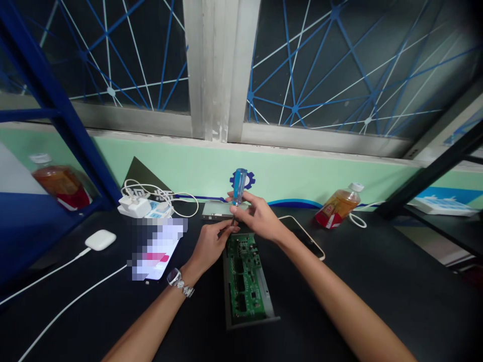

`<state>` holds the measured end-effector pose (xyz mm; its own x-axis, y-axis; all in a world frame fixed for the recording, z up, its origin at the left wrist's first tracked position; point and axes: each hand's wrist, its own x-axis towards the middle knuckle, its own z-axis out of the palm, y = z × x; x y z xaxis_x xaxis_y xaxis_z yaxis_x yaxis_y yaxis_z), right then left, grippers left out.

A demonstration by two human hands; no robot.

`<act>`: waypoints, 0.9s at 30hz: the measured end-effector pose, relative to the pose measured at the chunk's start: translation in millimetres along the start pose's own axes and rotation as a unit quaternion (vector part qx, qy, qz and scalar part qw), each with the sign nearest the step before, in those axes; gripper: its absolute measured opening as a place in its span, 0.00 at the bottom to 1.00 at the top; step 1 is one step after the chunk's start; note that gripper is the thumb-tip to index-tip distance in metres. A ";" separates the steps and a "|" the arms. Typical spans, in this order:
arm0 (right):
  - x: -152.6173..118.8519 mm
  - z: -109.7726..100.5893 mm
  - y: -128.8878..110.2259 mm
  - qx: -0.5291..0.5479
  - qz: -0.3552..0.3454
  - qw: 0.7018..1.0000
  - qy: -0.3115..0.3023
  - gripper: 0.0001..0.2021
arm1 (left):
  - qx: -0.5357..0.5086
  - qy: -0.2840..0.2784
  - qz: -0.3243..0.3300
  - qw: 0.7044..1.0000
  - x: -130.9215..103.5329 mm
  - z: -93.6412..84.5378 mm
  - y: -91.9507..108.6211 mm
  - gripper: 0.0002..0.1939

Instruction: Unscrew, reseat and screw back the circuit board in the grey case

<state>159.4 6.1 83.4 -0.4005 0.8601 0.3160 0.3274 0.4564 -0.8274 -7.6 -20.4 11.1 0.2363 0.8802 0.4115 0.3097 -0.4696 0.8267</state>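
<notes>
A green circuit board lies in a grey metal tray in front of me, its long side pointing away. Over its far end my right hand grips a screwdriver with a clear blue handle, held nearly upright with the shaft downward. My left hand is at the board's far left corner, thumb and fingers pinched together near the screwdriver's tip. What those fingers pinch is too small and partly hidden to make out. Behind both hands sits a flat silver metal case.
Left of the board lie a lit phone, a white earbud case and white chargers with cables. A dark phone is on the right, with a drink bottle beyond. Another bottle stands far left by a blue frame.
</notes>
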 end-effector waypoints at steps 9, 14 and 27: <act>7.2 -7.9 8.0 0.023 0.000 1.000 -0.015 0.09 | -0.032 -0.003 -0.015 0.999 -1.1 0.8 -3.3 0.14; 7.5 -1.7 9.8 0.047 -0.017 0.999 0.012 0.11 | -0.026 0.009 -0.008 1.000 -3.2 4.5 -3.9 0.13; 1.0 8.4 -2.9 -0.074 -0.072 0.986 0.130 0.12 | 0.245 0.050 -0.031 0.968 -38.4 41.0 -6.7 0.36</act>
<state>150.8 3.7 82.2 -0.2251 0.8042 0.5501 0.4129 0.5901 -0.6938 19.0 -53.8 -26.0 0.1197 0.8986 0.4222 0.7253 -0.3695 0.5808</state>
